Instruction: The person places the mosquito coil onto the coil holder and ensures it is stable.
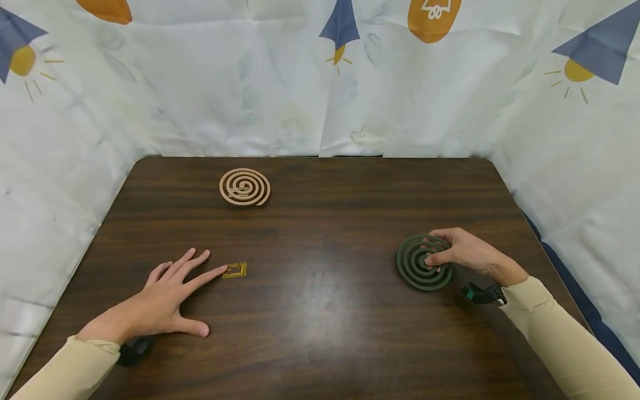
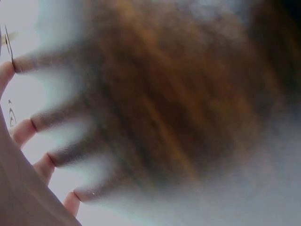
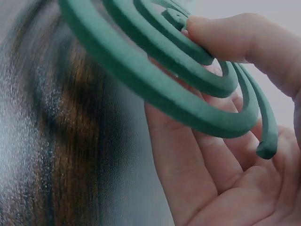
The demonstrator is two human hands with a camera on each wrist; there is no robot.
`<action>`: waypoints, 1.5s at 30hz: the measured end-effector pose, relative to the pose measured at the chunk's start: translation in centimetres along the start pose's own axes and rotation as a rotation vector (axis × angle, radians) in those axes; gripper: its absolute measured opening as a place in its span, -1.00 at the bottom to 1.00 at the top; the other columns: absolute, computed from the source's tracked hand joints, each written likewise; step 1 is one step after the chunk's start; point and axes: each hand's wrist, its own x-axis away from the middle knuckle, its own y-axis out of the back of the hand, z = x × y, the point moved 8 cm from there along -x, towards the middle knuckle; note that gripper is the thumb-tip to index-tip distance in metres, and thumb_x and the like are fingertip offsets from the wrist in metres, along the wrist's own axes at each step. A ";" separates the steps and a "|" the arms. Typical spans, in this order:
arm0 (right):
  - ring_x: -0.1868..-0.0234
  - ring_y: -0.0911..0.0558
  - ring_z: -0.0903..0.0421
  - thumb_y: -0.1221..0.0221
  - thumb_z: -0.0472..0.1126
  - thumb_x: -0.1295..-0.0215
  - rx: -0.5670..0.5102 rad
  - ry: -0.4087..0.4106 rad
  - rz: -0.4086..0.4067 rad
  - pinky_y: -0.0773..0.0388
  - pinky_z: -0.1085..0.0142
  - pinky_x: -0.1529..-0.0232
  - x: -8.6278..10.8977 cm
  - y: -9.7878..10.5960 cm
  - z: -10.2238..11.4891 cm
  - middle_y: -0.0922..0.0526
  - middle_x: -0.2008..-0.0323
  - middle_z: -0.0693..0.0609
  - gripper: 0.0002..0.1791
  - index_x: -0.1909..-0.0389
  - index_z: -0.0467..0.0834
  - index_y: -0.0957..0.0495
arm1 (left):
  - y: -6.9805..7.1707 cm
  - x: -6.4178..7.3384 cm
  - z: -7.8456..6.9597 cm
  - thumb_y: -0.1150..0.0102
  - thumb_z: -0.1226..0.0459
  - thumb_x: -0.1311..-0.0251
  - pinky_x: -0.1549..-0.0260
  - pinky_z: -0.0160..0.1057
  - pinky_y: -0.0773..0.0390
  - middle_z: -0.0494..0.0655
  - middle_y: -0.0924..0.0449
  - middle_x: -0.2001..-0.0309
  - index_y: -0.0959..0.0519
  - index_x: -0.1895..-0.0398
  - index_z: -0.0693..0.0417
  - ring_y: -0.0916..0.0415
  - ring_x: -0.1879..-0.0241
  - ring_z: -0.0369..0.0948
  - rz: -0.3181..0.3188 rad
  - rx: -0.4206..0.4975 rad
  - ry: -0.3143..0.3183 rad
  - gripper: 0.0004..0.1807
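Observation:
My right hand (image 1: 465,253) pinches a green mosquito coil (image 1: 417,266) on the right side of the table. In the right wrist view the thumb presses near the centre of the green coil (image 3: 174,89) while the other fingers lie beneath it. Its loose outer end hangs over the palm. On the left, my left hand (image 1: 165,303) is spread low over the table, index fingertip touching a small gold rectangular metal piece (image 1: 235,270) with a cut-out middle. The left wrist view shows the spread fingers (image 2: 24,133) against the blurred tabletop.
A tan mosquito coil (image 1: 245,187) lies flat near the far edge of the dark wooden table (image 1: 320,222), left of the middle. White printed cloth (image 1: 290,83) hangs behind and at both sides. A dark band is on each wrist.

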 end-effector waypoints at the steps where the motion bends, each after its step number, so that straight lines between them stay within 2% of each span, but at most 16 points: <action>1: 0.18 -0.78 0.15 -0.41 -0.17 -0.31 -0.008 0.007 0.002 -0.74 0.22 0.10 0.0 0.0 0.0 -0.67 -0.17 -0.32 -0.02 -0.55 -0.47 -0.08 | -0.1 0.0 0.0 -0.40 -0.43 0.13 -0.26 0.43 0.02 0.19 0.02 -0.66 -0.08 -0.65 -0.48 0.16 -0.65 0.27 0.000 0.006 0.001 0.22; 6: 0.18 -0.78 0.18 -0.40 -0.19 -0.31 -0.041 0.026 -0.002 -0.73 0.27 0.07 -0.2 0.1 0.0 -0.79 0.15 0.08 -0.27 -0.37 -0.43 -0.35 | -0.4 -0.1 0.1 -0.40 -0.43 0.12 -0.27 0.44 0.03 0.19 0.03 -0.66 -0.08 -0.65 -0.49 0.17 -0.65 0.27 0.002 0.014 0.007 0.21; 10: 0.17 -0.79 0.19 -0.40 -0.21 -0.31 -0.071 0.038 -0.023 -0.73 0.27 0.08 -0.4 0.3 0.5 -0.80 0.18 0.15 -0.32 -0.36 -0.38 -0.39 | 0.1 0.0 0.0 -0.41 -0.42 0.13 -0.25 0.45 0.02 0.21 0.03 -0.65 -0.06 -0.65 -0.49 0.17 -0.64 0.29 0.000 0.002 0.011 0.22; 17: 0.26 -0.73 0.20 -0.40 -0.26 -0.30 -0.132 0.072 -0.054 -0.74 0.22 0.16 -0.5 0.1 1.1 -0.76 0.24 0.16 -0.51 -0.14 -0.38 -0.48 | 0.4 -0.1 0.1 -0.42 -0.42 0.14 -0.26 0.46 0.03 0.22 0.03 -0.65 -0.05 -0.65 -0.49 0.19 -0.65 0.28 -0.005 -0.007 0.012 0.23; 21: 0.20 -0.70 0.23 -0.39 -0.25 -0.31 -0.162 0.061 -0.078 -0.72 0.26 0.11 -0.4 0.1 0.9 -0.72 0.18 0.18 -0.51 -0.17 -0.30 -0.46 | 0.3 -0.2 0.2 -0.41 -0.43 0.13 -0.26 0.45 0.03 0.20 0.03 -0.65 -0.05 -0.65 -0.49 0.19 -0.65 0.27 -0.007 -0.011 0.011 0.23; 25: 0.19 -0.67 0.26 -0.38 -0.25 -0.32 -0.189 0.045 -0.099 -0.71 0.28 0.11 -0.4 0.1 0.8 -0.66 0.16 0.17 -0.39 -0.29 -0.36 -0.38 | 0.1 -0.1 0.2 -0.42 -0.42 0.13 -0.26 0.44 0.02 0.20 0.04 -0.66 -0.04 -0.66 -0.50 0.21 -0.66 0.27 -0.001 -0.006 0.009 0.23; 28: 0.13 -0.66 0.32 -0.36 -0.25 -0.35 -0.214 0.036 -0.111 -0.69 0.33 0.13 -0.4 0.0 0.7 -0.61 0.07 0.20 -0.17 -0.49 -0.42 -0.18 | 0.1 0.0 0.1 -0.42 -0.42 0.13 -0.26 0.44 0.02 0.21 0.03 -0.65 -0.05 -0.65 -0.50 0.20 -0.66 0.27 -0.003 -0.005 0.008 0.23; 30: 0.10 -0.64 0.35 -0.34 -0.25 -0.37 -0.235 0.037 -0.115 -0.67 0.37 0.14 -0.5 -0.1 0.6 -0.60 0.04 0.23 -0.11 -0.56 -0.42 -0.07 | 0.1 0.0 0.1 -0.42 -0.42 0.14 -0.25 0.45 0.02 0.22 0.03 -0.65 -0.05 -0.65 -0.49 0.18 -0.65 0.28 -0.003 -0.009 0.006 0.24; 32: 0.11 -0.65 0.35 -0.32 -0.28 -0.39 -0.265 0.042 -0.120 -0.65 0.39 0.13 -0.6 -0.3 0.5 -0.63 0.07 0.25 -0.19 -0.52 -0.43 -0.14 | 0.1 0.0 0.1 -0.42 -0.42 0.13 -0.25 0.45 0.02 0.22 0.03 -0.65 -0.05 -0.65 -0.49 0.19 -0.65 0.28 -0.002 -0.003 0.007 0.23; 36: 0.22 -0.69 0.27 -0.30 -0.31 -0.40 -0.311 0.058 -0.107 -0.68 0.36 0.11 -0.9 -0.8 0.4 -0.72 0.24 0.22 -0.61 -0.18 -0.34 -0.51 | -0.2 -0.1 0.1 -0.43 -0.40 0.12 -0.27 0.44 0.02 0.20 0.04 -0.66 -0.05 -0.65 -0.49 0.22 -0.67 0.27 0.006 0.010 0.010 0.23; 38: 0.24 -0.70 0.25 -0.30 -0.31 -0.41 -0.318 0.062 -0.100 -0.70 0.34 0.11 -0.9 -1.1 0.5 -0.73 0.26 0.21 -0.73 -0.06 -0.27 -0.58 | -0.2 0.0 0.1 -0.42 -0.41 0.12 -0.27 0.44 0.03 0.20 0.04 -0.66 -0.06 -0.65 -0.49 0.22 -0.66 0.27 0.008 0.009 0.013 0.23; 41: 0.18 -0.72 0.27 -0.32 -0.29 -0.39 -0.321 0.062 -0.104 -0.70 0.35 0.07 -1.0 -1.3 0.7 -0.71 0.18 0.18 -0.72 -0.06 -0.24 -0.58 | -0.1 0.0 0.0 -0.40 -0.43 0.12 -0.27 0.45 0.03 0.22 0.04 -0.66 -0.05 -0.65 -0.49 0.20 -0.65 0.28 0.012 0.005 0.015 0.22; 45: 0.07 -0.71 0.30 -0.33 -0.29 -0.38 -0.329 0.055 -0.113 -0.70 0.38 0.02 -1.0 -1.5 1.0 -0.66 0.10 0.18 -0.58 -0.18 -0.31 -0.48 | 0.0 0.0 -0.1 -0.38 -0.44 0.12 -0.27 0.45 0.02 0.23 0.04 -0.65 -0.05 -0.65 -0.49 0.17 -0.64 0.30 0.021 0.002 0.017 0.22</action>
